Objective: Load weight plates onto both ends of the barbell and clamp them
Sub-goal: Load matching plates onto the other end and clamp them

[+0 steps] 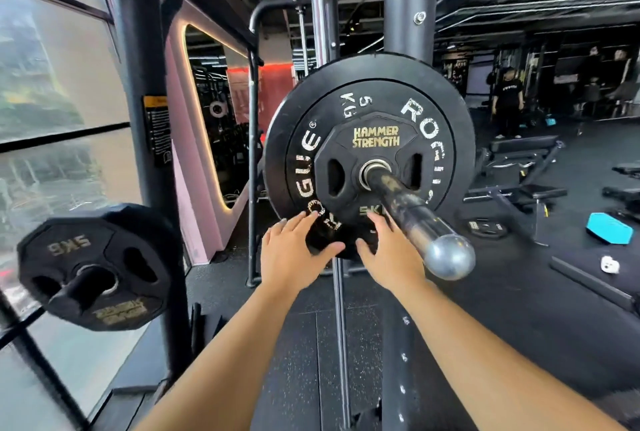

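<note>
The barbell sleeve points toward me, its rounded steel end at centre right. Two plates sit on it: a large black Rogue 5 kg plate behind and a smaller Hammer Strength 5 kg plate in front. My left hand rests with spread fingers against the lower edge of the plates. My right hand does the same just under the sleeve, fingers apart and touching the smaller plate's bottom. No clamp is visible on the sleeve.
Another 5 kg plate hangs on a storage peg at lower left, beside a rack upright and a window. Benches, a teal pad and a loose plate lie on the floor at right. People stand far back right.
</note>
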